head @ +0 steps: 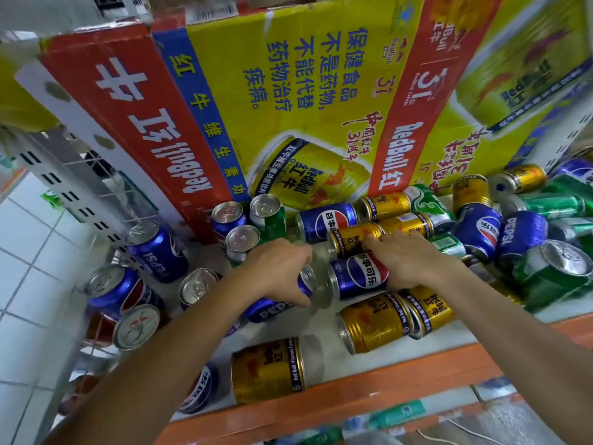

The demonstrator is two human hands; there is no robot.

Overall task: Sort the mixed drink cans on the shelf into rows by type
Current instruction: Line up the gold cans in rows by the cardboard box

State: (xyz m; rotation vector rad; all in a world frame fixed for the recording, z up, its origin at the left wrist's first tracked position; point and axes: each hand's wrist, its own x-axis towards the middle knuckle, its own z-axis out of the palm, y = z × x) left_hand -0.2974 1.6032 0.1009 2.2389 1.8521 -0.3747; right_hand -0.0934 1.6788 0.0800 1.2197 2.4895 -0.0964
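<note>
**Pepsi, Red Bull and green cans mixed on shelf**

Left hand curls round a lying blue Pepsi can; right hand rests straight fingers on a gold Red Bull can; three more Red Bull cans lie by the shelf front edge; Red Bull carton behind.

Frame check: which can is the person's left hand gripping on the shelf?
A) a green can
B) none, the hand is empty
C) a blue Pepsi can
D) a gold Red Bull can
C: the left hand has its fingers and thumb curled round a blue Pepsi can lying on its side, with the Pepsi lettering showing below the hand.
</note>
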